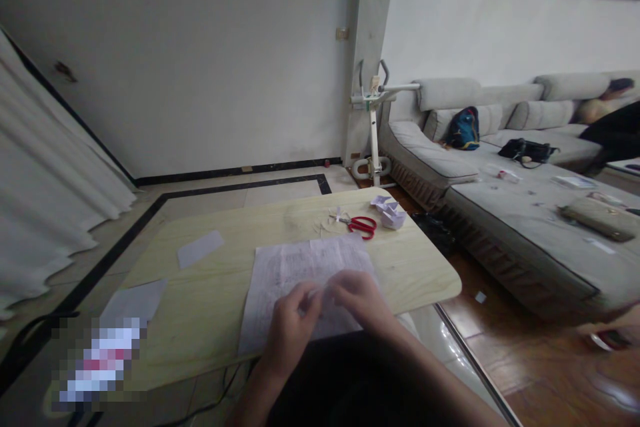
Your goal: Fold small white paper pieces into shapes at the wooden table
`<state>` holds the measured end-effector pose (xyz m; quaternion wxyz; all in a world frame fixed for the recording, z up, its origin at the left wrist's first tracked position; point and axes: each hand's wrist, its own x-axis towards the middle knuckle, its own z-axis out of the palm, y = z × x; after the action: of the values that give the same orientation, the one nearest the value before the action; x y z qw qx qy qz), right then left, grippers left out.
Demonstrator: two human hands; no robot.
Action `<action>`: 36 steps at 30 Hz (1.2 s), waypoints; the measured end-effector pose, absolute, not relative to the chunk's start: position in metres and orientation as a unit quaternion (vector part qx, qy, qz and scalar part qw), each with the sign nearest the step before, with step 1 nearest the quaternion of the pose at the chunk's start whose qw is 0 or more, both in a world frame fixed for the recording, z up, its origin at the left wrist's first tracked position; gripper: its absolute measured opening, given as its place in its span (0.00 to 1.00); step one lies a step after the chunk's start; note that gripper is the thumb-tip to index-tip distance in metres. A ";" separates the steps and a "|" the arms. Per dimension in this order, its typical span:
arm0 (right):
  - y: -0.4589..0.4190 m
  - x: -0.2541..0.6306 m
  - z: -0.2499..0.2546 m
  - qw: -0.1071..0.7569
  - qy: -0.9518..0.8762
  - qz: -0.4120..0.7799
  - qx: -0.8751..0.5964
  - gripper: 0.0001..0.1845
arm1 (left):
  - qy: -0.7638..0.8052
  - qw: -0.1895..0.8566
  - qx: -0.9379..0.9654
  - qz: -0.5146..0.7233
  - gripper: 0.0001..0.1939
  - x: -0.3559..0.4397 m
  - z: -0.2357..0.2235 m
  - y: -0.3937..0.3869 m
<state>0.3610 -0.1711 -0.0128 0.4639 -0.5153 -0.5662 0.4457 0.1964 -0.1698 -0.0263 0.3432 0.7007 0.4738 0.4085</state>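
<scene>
My left hand and my right hand meet over a large printed sheet of paper at the near side of the wooden table. Both hands are closed, thumbs and fingertips pinched together. Between the fingertips a small whitish bit shows, too blurred and covered to name. Beyond the sheet lie red-handled scissors, their blades pointing left among thin pale strings. Crumpled or folded white papers sit right of the scissors, near the table's far right corner.
On the left of the table lie a small white paper and a larger one, beside a pixelated patch. A grey sofa holding bags stands at right, with a person at its far end. Behind stands a white exercise machine.
</scene>
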 end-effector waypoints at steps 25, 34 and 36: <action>-0.171 0.361 -0.016 0.476 -0.561 0.450 -0.507 0.05 | 0.469 0.331 0.703 0.419 0.10 0.197 -0.029 -0.170; -0.171 0.360 -0.017 0.480 -0.568 0.439 -0.504 0.05 | 0.458 0.304 0.727 0.412 0.10 0.196 -0.032 -0.169; -0.171 0.359 -0.017 0.478 -0.571 0.418 -0.519 0.05 | 0.448 0.258 0.756 0.402 0.10 0.196 -0.034 -0.169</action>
<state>0.3586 -0.1714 -0.0173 0.4784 -0.5193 -0.5714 0.4184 0.1960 -0.1692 -0.0343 0.2580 0.7556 0.4480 0.4021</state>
